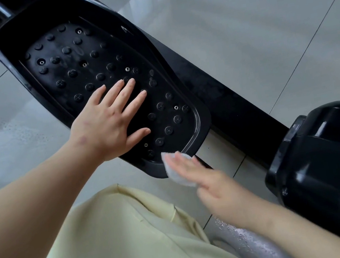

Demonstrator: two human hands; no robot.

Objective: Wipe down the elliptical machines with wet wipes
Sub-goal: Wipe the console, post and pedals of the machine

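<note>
A black studded foot pedal (76, 61) of the elliptical machine fills the upper middle of the head view. My left hand (109, 123) lies flat on it, fingers spread, holding nothing. My right hand (214, 186) is blurred and presses a white wet wipe (177, 173) against the pedal's near rim, with the fingers flat over the wipe.
A black rail (228, 105) runs under the pedal toward a glossy black housing (328, 165) at the right. A grey metal frame part (247, 246) with droplets sits bottom centre. My pale yellow garment (121, 245) covers the lower middle. Grey floor tiles (235, 16) surround everything.
</note>
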